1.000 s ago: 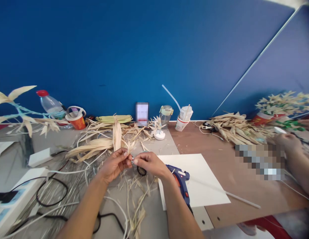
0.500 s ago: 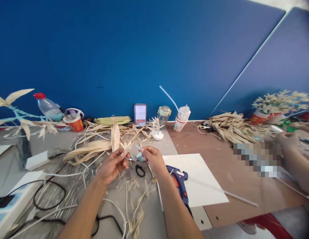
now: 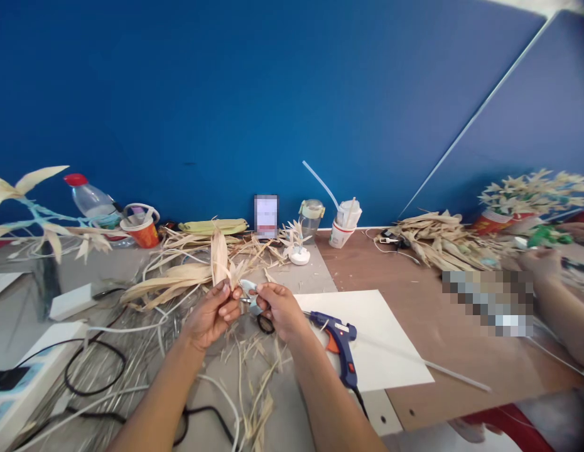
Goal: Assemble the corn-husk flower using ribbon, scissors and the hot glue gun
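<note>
My left hand [image 3: 211, 317] pinches a small pale husk flower [image 3: 236, 274] between thumb and fingers, above the littered table. Close on its right, my right hand [image 3: 279, 309] is closed on a light blue strip [image 3: 248, 287], whose end reaches the base of the flower. Scissors with black handles [image 3: 265, 322] lie just under my right fingers, their blades partly hidden. To the right of my right forearm, a blue and orange glue gun [image 3: 340, 345] rests on a white sheet [image 3: 390, 351].
Dried husks [image 3: 188, 282], cables and thin wires cover the left side, beside a power strip [image 3: 35, 370]. Along the wall stand a phone [image 3: 265, 216], a jar [image 3: 311, 216] and paper cups [image 3: 340, 235]. A co-worker's hand [image 3: 541, 267] is at the right.
My right hand has moved left, bringing the blue strip up against the flower in my left hand. More of the glue gun shows. The co-worker's hand has shifted slightly.
</note>
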Demonstrator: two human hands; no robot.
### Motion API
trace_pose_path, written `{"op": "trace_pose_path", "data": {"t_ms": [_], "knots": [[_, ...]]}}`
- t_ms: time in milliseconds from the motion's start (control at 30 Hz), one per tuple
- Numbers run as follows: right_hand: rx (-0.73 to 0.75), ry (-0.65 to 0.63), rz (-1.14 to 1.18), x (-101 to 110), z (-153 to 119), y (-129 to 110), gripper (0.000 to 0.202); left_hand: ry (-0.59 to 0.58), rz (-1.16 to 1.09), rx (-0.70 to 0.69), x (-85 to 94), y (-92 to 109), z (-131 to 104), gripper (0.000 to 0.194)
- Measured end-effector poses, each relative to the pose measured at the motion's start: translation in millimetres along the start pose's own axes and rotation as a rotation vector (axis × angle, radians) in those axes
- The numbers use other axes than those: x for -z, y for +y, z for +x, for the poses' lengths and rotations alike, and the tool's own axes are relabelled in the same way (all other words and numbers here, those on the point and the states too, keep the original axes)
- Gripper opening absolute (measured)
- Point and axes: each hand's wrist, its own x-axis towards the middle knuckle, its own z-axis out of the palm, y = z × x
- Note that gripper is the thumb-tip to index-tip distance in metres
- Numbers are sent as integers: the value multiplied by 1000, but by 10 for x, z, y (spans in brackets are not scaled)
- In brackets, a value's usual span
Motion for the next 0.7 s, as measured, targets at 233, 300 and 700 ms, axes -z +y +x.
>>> {"op": "trace_pose_path", "data": {"t_ms": [233, 300, 700], "knots": [[-14, -5, 38, -39, -11, 3, 22, 56, -14, -19, 38, -22, 27, 5], [-30, -2, 44, -47, -14, -2, 23, 73, -9, -23, 33, -30, 38, 4], [-31, 56, 17, -45, -11, -14, 21, 49, -58, -47, 8, -9, 34, 9]]}}
